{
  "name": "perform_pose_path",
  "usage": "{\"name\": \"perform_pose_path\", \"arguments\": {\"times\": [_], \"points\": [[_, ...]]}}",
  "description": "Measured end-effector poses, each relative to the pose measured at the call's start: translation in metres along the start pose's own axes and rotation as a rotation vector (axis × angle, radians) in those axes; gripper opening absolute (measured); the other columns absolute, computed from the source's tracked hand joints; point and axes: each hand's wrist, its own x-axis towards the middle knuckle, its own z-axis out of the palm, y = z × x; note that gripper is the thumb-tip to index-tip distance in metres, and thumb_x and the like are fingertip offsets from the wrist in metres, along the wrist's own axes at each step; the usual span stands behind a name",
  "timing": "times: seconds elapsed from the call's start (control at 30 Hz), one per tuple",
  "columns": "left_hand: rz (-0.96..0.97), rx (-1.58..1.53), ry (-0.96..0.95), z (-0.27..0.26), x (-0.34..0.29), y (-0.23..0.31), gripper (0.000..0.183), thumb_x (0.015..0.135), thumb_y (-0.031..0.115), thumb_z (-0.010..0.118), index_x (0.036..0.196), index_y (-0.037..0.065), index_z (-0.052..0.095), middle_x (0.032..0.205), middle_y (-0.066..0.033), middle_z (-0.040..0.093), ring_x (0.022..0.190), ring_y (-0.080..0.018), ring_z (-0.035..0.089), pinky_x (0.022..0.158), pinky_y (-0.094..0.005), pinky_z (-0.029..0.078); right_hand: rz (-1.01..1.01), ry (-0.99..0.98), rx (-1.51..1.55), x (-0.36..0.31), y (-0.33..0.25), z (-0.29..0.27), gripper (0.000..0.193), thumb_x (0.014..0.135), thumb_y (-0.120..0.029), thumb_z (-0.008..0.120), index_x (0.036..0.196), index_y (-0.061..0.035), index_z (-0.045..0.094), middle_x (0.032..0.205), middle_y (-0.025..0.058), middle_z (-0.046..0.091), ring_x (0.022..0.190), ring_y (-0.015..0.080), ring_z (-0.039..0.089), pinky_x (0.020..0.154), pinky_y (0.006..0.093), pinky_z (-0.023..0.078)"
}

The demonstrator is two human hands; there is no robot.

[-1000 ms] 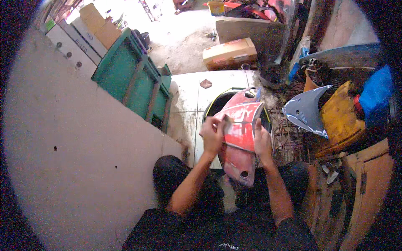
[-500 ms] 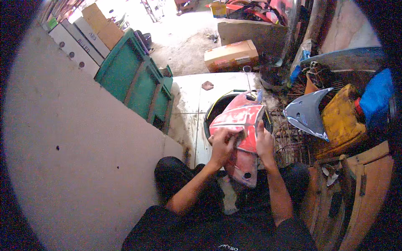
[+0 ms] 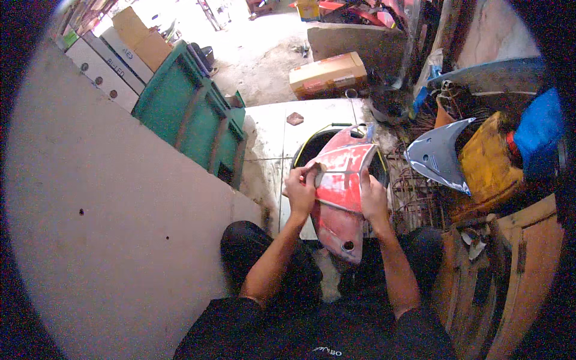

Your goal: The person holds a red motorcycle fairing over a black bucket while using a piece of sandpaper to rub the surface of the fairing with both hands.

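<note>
From my head view, the red panel (image 3: 342, 189) lies between my two hands, over the mouth of a black bucket (image 3: 305, 149) and tilted. My left hand (image 3: 302, 189) pinches a small brown pad (image 3: 320, 168), fingers curled closed, against the panel's left side. My right hand (image 3: 374, 199) grips the panel's right edge, thumb along the top face; I cannot tell how its other fingers sit underneath. The panel's lower end, with its round hole, sticks out below both hands, toward my knees.
</note>
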Motion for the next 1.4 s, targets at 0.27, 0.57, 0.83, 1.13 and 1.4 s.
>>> {"name": "perform_pose_path", "arguments": {"times": [0.27,0.57,0.83,1.13,1.4], "points": [[0.063,0.028,-0.016,-0.004,-0.006,0.003,0.012,0.089,0.014,0.065,0.097,0.007,0.07,0.09,-0.009,0.066,0.082,-0.0229,0.058,0.076,-0.0353,0.043,0.063,-0.072,-0.052,-0.004,-0.005,-0.003,0.08,0.095,-0.07,0.03,0.086,0.0031,0.06,0.071,0.0178,0.06,0.069,0.0272,0.057,0.07,0.0421,0.046],[0.272,0.072,-0.072,-0.002,-0.03,0.011,0.01,0.085,0.013,0.066,0.094,0.009,0.069,0.083,-0.0082,0.063,0.084,-0.0222,0.059,0.071,-0.0362,0.042,0.011,0.038,-0.046,0.002,0.006,0.001,0.074,0.095,-0.066,0.039,0.081,0.0038,0.059,0.064,0.0172,0.054,0.061,0.025,0.051,0.062,0.0423,0.044],[0.416,0.118,-0.157,-0.001,-0.039,0.023,0.014,0.083,0.009,0.066,0.097,0.008,0.069,0.089,-0.0091,0.064,0.081,-0.0254,0.058,0.075,-0.0376,0.044,-0.053,0.109,-0.079,0.007,0.026,0.0,0.067,0.095,-0.06,0.047,0.083,0.0037,0.061,0.063,0.0161,0.056,0.057,0.0196,0.051,0.056,0.0411,0.041],[0.13,0.031,0.06,0.0,-0.038,0.003,0.012,0.086,0.012,0.064,0.096,0.007,0.068,0.084,-0.0099,0.064,0.083,-0.0265,0.056,0.079,-0.0397,0.041,-0.053,0.072,-0.049,0.004,0.014,-0.003,0.06,0.095,-0.055,0.052,0.086,0.0042,0.062,0.072,0.0205,0.061,0.067,0.0287,0.057,0.062,0.0433,0.044],[-0.032,0.073,0.101,-0.012,-0.017,-0.01,0.012,0.086,0.015,0.066,0.095,0.009,0.069,0.089,-0.0087,0.066,0.089,-0.0273,0.059,0.087,-0.041,0.038,-0.055,0.081,-0.027,0.003,0.004,0.001,0.058,0.094,-0.053,0.057,0.079,0.0031,0.06,0.063,0.013,0.056,0.06,0.0168,0.049,0.058,0.0378,0.042]]}}
